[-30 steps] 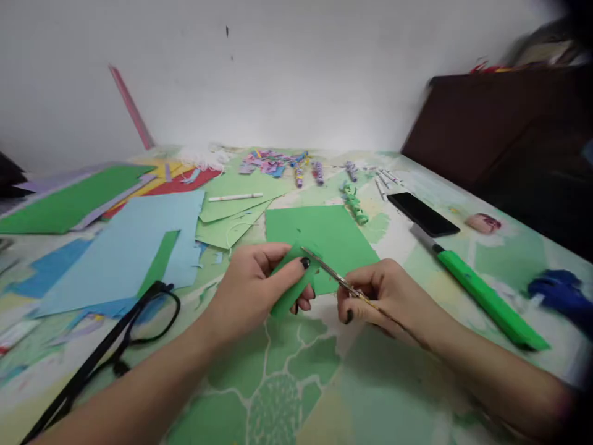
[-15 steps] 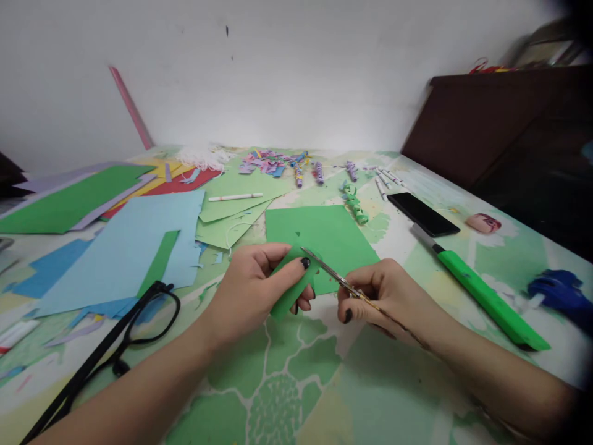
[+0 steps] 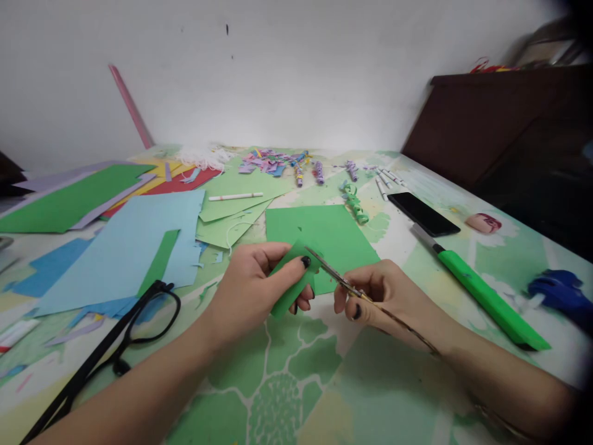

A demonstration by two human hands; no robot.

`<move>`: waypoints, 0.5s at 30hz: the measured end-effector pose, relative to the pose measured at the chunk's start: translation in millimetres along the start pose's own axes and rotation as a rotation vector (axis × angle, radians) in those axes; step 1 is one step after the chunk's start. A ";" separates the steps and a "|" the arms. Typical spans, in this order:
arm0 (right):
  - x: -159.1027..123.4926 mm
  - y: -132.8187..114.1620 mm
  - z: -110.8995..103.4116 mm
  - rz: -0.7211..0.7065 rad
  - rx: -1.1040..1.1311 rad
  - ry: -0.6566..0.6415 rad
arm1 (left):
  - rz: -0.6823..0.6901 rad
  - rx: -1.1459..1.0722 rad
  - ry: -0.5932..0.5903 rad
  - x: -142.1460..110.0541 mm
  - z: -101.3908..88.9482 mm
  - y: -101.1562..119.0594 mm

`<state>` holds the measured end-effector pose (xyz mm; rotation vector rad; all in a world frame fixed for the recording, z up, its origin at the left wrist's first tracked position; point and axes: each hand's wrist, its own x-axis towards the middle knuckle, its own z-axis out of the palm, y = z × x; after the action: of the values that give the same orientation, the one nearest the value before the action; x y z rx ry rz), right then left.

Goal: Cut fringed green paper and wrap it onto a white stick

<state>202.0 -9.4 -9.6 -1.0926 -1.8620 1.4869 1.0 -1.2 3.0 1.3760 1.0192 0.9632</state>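
Note:
Between thumb and fingers, my left hand [image 3: 252,284] pinches a small green paper piece [image 3: 283,300]. My right hand [image 3: 382,293] is closed around a pair of scissors [image 3: 336,274], whose blades reach left to the upper right edge of that paper. The finger loops are mostly covered by my fingers. Beneath the blades and paper lies a larger green sheet [image 3: 319,222] flat on the table. A tiny dark green scrap [image 3: 299,229] rests on it. Past that sheet, to the right, is a curled green paper strip [image 3: 356,204].
At left lie black glasses [image 3: 155,315], a light blue sheet [image 3: 125,241] and stacked coloured paper. A phone [image 3: 422,213], a green utility knife [image 3: 491,296] with its blade out and a blue object [image 3: 558,290] are at right. Paper scraps [image 3: 266,162] and markers [image 3: 386,179] lie farther back.
My right thumb has shifted slightly right, and the scissors' tip has moved a little right along the paper's edge. My left hand stays almost still with the paper.

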 end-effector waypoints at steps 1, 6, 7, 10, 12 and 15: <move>0.2 0.5 0.1 -0.002 0.001 0.003 | -0.002 0.008 0.003 0.1 0.1 0.0; 0.7 2.4 0.6 0.009 -0.007 0.005 | 0.006 0.011 0.006 -0.4 0.1 -0.7; 0.7 2.4 0.7 0.012 -0.011 0.009 | 0.009 0.009 0.007 -0.6 0.0 -0.8; 0.5 2.0 1.1 0.019 -0.019 0.020 | 0.007 0.007 0.013 -1.1 0.0 -0.6; 0.5 2.0 1.3 0.019 -0.021 0.019 | 0.001 0.011 0.019 -1.6 0.2 0.2; 0.8 2.4 1.6 0.022 -0.008 0.017 | -0.017 0.030 0.019 -2.4 0.6 1.5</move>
<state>201.0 -9.4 -12.4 -1.1295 -1.8508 1.4790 1.0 -3.7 4.5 1.3830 1.0614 0.9543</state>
